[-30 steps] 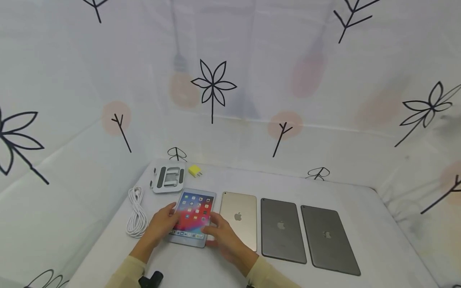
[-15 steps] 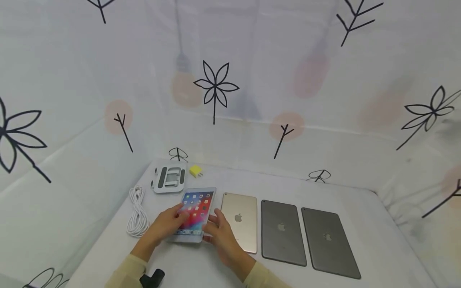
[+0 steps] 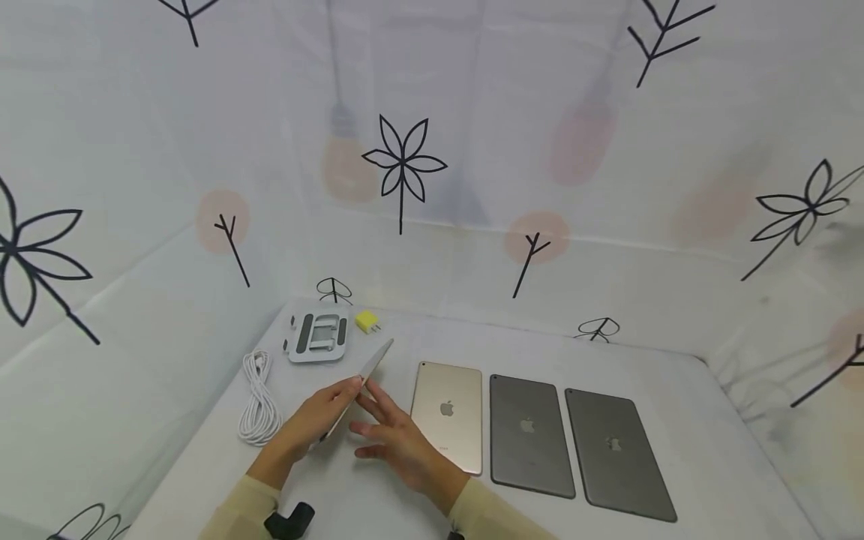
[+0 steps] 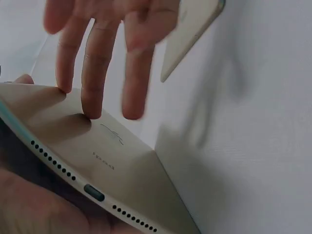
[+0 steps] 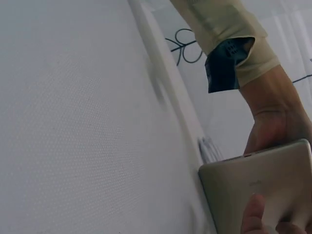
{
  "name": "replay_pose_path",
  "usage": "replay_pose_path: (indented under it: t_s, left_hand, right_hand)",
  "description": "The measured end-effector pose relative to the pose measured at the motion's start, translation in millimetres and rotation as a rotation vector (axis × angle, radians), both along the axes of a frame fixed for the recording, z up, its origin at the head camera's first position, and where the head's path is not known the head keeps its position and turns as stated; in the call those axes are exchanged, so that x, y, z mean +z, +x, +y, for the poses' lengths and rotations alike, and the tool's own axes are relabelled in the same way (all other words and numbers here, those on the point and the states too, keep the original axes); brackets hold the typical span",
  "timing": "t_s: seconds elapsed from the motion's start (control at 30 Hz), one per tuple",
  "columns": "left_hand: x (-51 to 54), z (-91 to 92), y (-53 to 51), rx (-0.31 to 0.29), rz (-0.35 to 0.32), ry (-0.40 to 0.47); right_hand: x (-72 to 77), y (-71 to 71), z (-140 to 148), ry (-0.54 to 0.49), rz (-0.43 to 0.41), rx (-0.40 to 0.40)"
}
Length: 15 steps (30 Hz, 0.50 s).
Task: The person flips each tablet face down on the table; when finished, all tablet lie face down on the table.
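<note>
A thin tablet (image 3: 378, 358) stands tilted on its edge above the white table, showing nearly edge-on in the head view. My left hand (image 3: 316, 417) grips it from the screen side. In the left wrist view the tablet's pale gold back (image 4: 134, 168) fills the lower middle, with a charging port and speaker holes along its edge. My right hand (image 3: 408, 442) is on the back side, fingers spread and fairly straight. Two of its fingertips (image 4: 91, 109) touch the back, while another finger is apart from it. The screen is hidden now.
A gold tablet (image 3: 446, 427) and two dark grey tablets (image 3: 529, 442) (image 3: 617, 465) lie face down in a row at right. A coiled white cable (image 3: 259, 409), a folded silver stand (image 3: 313, 354) and a yellow plug adapter (image 3: 366, 321) lie at left and back.
The held tablet has turned from screen-up to nearly edge-on, its back now towards the right. The right hand has gone from its right edge to its back.
</note>
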<state>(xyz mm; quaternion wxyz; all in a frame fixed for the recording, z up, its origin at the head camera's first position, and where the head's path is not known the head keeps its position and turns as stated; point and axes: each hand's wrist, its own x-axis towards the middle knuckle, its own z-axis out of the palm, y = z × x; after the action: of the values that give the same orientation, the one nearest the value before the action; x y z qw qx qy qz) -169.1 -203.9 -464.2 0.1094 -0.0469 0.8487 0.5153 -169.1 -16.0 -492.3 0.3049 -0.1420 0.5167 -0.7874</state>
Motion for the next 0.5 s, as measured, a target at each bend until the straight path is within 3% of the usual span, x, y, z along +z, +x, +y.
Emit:
replay_pose_path:
  t_s: [0.17,0.33,0.5]
  left_hand:
    - [4.8,-2.6,-1.2,-0.013,0.022,0.084]
    - [6.0,-6.9,-0.5,-0.022,0.042,0.143]
    - [7.6,-7.5,0.3,0.031,0.1,0.219]
  right_hand:
    - [-4.2,-0.5,-3.1,0.015,0.055,0.058]
    - [-4.6,1.0,-4.5,0.037,0.17,0.092]
    - [-1.5,3.3,-6.3,0.067,0.259,0.098]
